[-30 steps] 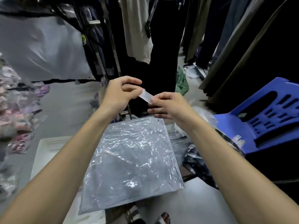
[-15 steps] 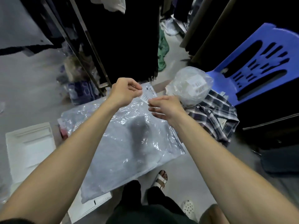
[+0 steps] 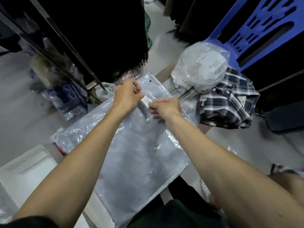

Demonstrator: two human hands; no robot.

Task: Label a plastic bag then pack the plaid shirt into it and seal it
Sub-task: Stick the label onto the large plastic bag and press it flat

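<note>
A clear plastic bag [image 3: 139,150] lies flat in front of me, its far end pointing away. Over that far end, my left hand [image 3: 127,95] and my right hand [image 3: 165,106] pinch a small white barcode label [image 3: 146,100] between them, close above the bag's surface. Whether the label touches the bag I cannot tell. The dark plaid shirt [image 3: 230,102] lies folded to the right of the bag, apart from both hands.
A crumpled plastic bag of labels [image 3: 200,69] rests on the plaid shirt's far side. A blue plastic chair [image 3: 256,32] stands at the right. Dark clothes hang on a rack [image 3: 74,51] ahead. White trays [image 3: 28,170] lie at the left. Packed bags sit under the rack.
Both hands came down with the label from chest height to just above the bag's far end. My view tilted downward, bringing the shirt and chair closer.
</note>
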